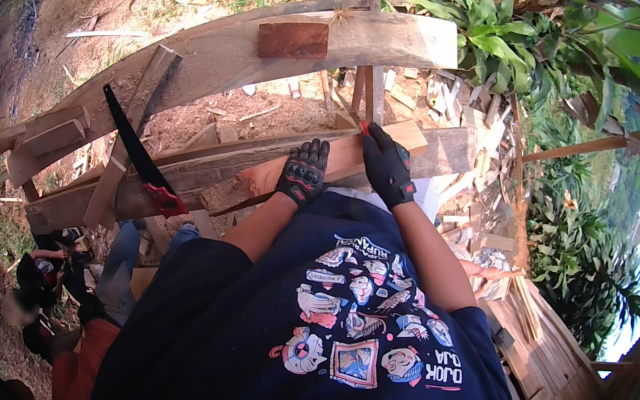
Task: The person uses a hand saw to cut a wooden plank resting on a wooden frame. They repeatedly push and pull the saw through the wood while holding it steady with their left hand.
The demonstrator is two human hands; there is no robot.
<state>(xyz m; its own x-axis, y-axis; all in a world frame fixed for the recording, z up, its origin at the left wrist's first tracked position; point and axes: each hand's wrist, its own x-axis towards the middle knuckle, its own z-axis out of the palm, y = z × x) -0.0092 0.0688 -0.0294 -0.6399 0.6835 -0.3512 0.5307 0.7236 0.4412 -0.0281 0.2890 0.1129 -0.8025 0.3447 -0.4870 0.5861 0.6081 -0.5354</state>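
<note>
While both gloved hands rest on the timber frame, as follows:

Left hand: black glove with red knuckle pads, fingers curled down over the near edge of the long rough-sawn wooden beam, gripping it.

Right hand: same kind of glove, at 2 o'clock from the left, closed around a small red-tipped marker, tip touching the beam.

Hand saw: black blade, red handle, lying idle on the frame at 9 o'clock from the left hand, well apart.

Step in hand: likely marking a line on the beam, steadied by the left.

Next move: probably calls for a firm hold and reaching across for the saw.
</note>
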